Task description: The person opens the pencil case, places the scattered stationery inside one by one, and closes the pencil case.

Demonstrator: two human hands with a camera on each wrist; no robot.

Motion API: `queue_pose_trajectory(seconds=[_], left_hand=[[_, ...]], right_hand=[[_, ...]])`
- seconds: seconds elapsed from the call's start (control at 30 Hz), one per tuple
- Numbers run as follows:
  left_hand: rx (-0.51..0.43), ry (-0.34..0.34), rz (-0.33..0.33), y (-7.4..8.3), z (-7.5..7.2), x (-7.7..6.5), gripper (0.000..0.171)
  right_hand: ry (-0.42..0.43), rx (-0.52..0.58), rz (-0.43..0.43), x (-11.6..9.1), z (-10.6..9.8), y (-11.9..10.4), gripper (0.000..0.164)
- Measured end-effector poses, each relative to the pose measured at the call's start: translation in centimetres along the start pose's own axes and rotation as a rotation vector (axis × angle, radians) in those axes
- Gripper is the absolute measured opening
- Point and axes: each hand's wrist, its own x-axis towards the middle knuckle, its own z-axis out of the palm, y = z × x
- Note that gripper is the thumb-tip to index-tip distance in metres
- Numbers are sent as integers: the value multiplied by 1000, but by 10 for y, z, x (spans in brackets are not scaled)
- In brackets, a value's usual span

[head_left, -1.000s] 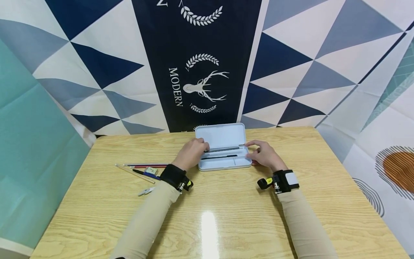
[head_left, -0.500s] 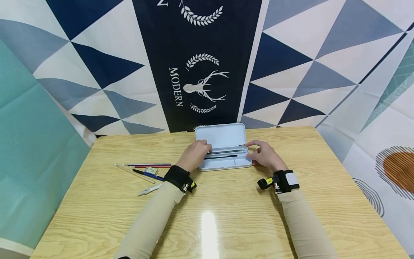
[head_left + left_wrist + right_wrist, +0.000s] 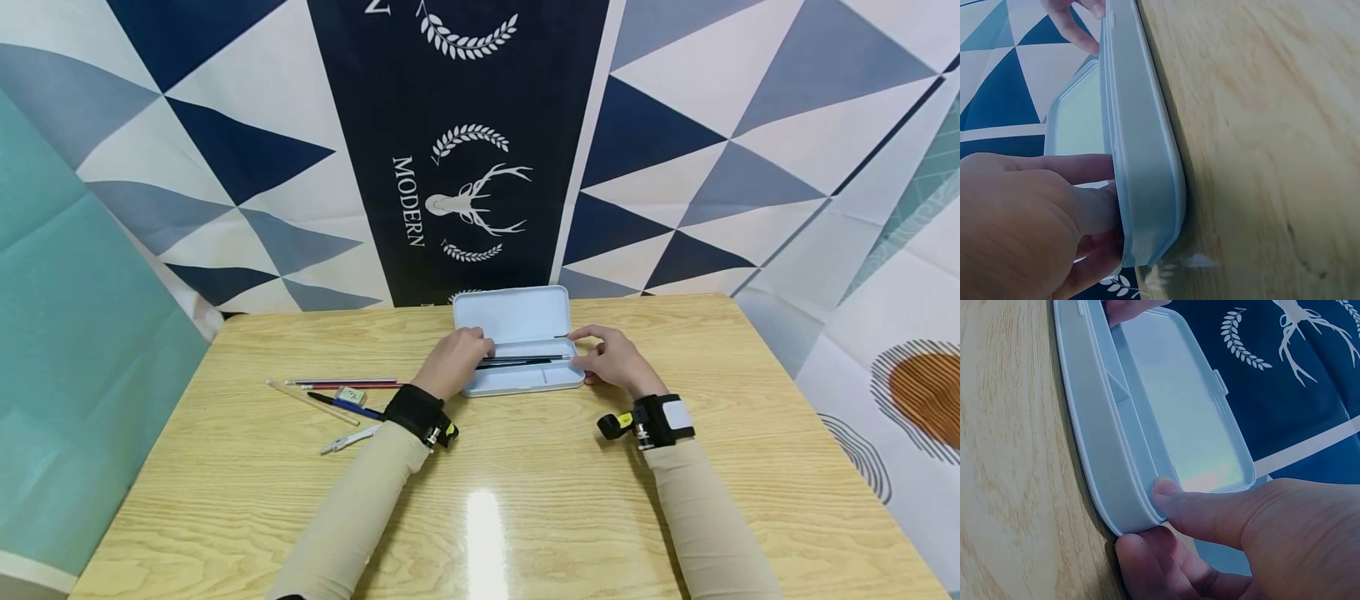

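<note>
A light blue pencil case (image 3: 512, 312) lies with its lid up at the back of the table. My left hand (image 3: 455, 362) reaches into its left end, fingers bent around a slim dark pencil (image 3: 528, 358); the held end is hidden by the hand. Just in front of that pencil, a second black stick-like item (image 3: 536, 362) lies in the case. In the left wrist view, the fingers (image 3: 1094, 209) go down behind the case wall. My right hand (image 3: 611, 360) pinches the case's right end, its thumb (image 3: 1169, 494) on the rim and other fingers against the outside.
Left of the case lie a blue pen (image 3: 352, 407), an eraser (image 3: 350, 396), a natural-wood pencil (image 3: 311, 403), a red pencil (image 3: 337, 386), a dark purple pencil (image 3: 337, 381) and a silver compass (image 3: 347, 440). A patterned cloth (image 3: 285, 167) hangs behind the table (image 3: 570, 500).
My left hand has shifted slightly to the right and the dark pencil has come forward in the case, close against the black item. The right hand and case have stayed put.
</note>
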Motion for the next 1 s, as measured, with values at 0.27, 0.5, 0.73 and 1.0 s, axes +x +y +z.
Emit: queue_pose_trajectory(seconds=[0.27, 0.5, 0.73, 1.0], left_hand=[[-5, -30, -7, 3, 1, 0, 24], [-26, -35, -10, 4, 0, -1, 25], [-35, -21, -2, 5, -2, -2, 25], [-37, -22, 6, 3, -2, -2, 26]], right_hand=[[-5, 6, 0, 0, 0, 0, 45], [0, 4, 3, 1, 0, 1, 44], [0, 3, 2, 1, -1, 1, 44], [3, 1, 15, 2, 0, 2, 45]])
